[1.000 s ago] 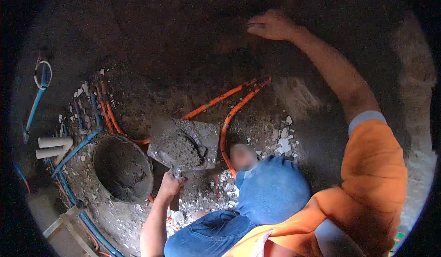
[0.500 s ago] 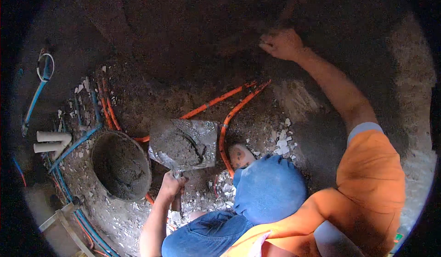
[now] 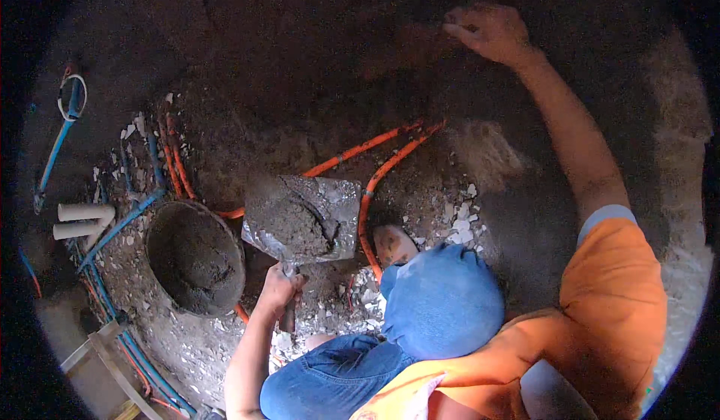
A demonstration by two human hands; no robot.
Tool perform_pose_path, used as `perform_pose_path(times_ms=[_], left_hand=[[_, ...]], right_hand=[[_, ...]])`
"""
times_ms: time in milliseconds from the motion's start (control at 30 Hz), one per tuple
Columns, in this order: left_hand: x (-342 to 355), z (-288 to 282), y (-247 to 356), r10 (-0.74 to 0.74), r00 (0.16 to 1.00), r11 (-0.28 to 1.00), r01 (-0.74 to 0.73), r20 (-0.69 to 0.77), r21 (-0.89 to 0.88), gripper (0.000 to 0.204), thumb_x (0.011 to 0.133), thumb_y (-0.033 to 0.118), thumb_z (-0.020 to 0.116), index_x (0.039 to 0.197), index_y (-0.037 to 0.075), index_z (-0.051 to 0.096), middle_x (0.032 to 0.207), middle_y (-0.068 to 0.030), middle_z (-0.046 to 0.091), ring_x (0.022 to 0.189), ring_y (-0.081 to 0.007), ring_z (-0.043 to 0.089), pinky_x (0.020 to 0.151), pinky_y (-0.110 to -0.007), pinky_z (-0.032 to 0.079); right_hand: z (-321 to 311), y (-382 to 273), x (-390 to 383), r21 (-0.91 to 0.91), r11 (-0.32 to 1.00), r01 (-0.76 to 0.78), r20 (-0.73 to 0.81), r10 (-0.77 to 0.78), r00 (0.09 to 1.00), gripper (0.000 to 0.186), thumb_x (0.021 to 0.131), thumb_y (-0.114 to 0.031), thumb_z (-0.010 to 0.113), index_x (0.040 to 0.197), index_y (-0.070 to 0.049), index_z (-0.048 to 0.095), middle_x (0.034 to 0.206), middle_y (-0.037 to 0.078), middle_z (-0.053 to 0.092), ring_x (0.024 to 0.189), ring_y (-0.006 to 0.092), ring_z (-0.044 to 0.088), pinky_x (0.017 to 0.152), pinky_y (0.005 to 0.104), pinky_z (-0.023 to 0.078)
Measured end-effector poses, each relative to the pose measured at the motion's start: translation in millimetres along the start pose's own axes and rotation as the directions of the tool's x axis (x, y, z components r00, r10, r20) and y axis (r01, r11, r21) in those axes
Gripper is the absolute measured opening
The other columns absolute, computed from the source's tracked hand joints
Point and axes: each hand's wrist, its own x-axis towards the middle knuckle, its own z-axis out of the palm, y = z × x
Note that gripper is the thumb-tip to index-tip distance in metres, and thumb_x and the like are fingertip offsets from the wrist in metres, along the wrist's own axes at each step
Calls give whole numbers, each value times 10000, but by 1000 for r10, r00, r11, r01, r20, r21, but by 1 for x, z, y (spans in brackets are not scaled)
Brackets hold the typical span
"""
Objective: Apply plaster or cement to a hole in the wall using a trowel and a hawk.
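Rubble-strewn floor (image 3: 420, 195) crossed by orange pipes (image 3: 360, 150) and blue pipes (image 3: 120, 221), with a round mortar pan (image 3: 195, 259) at the left. Left hand (image 3: 279, 289) is clenched on the handle of a flat board (image 3: 304, 220) loaded with grey mortar (image 3: 285, 221), just beside the pan. Right hand (image 3: 487, 31), fingers loosely spread, presses against the dark wall (image 3: 300, 45) well above.

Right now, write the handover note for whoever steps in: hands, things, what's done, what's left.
Left hand: gripping the handle under the flat board, which carries a heap of grey mortar.
Right hand: bare, pressed against the dark wall up high.
Round pan with more mortar sits left of the board; orange conduits run behind.
Done: board loaded.
Left: mortar on the board is not yet applied.
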Motion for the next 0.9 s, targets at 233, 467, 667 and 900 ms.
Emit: perform_pose_path(times_ms=[233,467,667,900], left_hand=[[5,-2,-5,74,997,994,-72,-32,82,125,702,63,581,746,37,467,559,-25,467,443,-131,461,402,-280,386],[-5,-3,-8,74,995,994,-69,-60,81,113,712,63,587,737,27,483,575,-30,490,452,-125,464,418,-274,380],[2,0,-3,127,992,984,-123,-25,126,104,721,60,592,751,22,500,577,-21,497,461,-120,466,422,-273,382],[7,-2,-11,84,996,996,-83,-29,30,143,706,70,638,759,30,511,578,-12,495,435,-115,457,398,-274,382]], right_hand=[[73,-51,-22,-7,993,115,-7,-115,993,293,767,-386,609,859,-109,640,826,75,624,754,259,615,631,358,509],[87,-65,2,210,959,-191,396,95,913,369,778,-430,580,949,-110,646,898,85,641,837,276,608,714,398,494],[20,-35,16,276,920,-277,296,193,936,369,754,-419,626,929,-96,654,938,73,645,845,233,622,753,342,498],[49,-26,-10,177,984,12,-234,30,972,251,716,-288,698,887,-109,659,876,79,638,799,236,622,700,319,511]])
